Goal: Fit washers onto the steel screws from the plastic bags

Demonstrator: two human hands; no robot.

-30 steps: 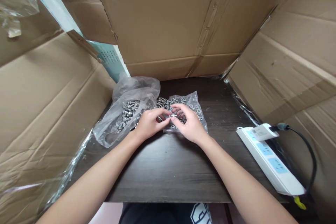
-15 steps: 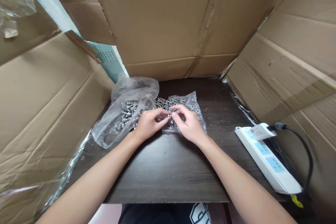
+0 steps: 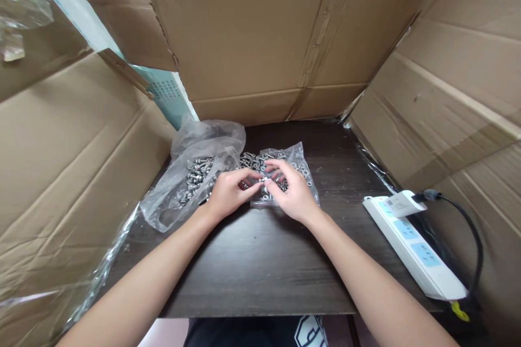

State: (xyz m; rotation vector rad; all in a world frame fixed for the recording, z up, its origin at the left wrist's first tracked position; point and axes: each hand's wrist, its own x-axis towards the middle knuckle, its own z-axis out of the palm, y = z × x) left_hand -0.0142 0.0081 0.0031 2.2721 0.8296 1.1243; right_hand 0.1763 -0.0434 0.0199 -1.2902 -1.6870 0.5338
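Observation:
My left hand (image 3: 231, 188) pinches a small metal bolt (image 3: 264, 179) between thumb and fingertips, over the pile of hardware. From the other side, the thumb and fingers of my right hand (image 3: 293, 191) close around the bolt's right end. Whether a nut or washer sits on it is too small to tell. Beneath and behind both hands lies a flat clear plastic bag (image 3: 296, 153) with loose bolts, nuts and washers (image 3: 301, 168) on it. Left of my left hand, a crumpled clear bag (image 3: 157, 207) holds many bolts (image 3: 197, 173).
A white power strip (image 3: 411, 249) with a plugged-in adapter (image 3: 402, 204) and black cable (image 3: 476, 227) lies on the right of the dark tabletop (image 3: 260, 260). Cardboard walls (image 3: 252, 32) enclose the back and both sides.
My right thumb and fingers have shifted slightly at the bolt, the fingertips a little further apart. My left hand keeps its pinch in nearly the same place.

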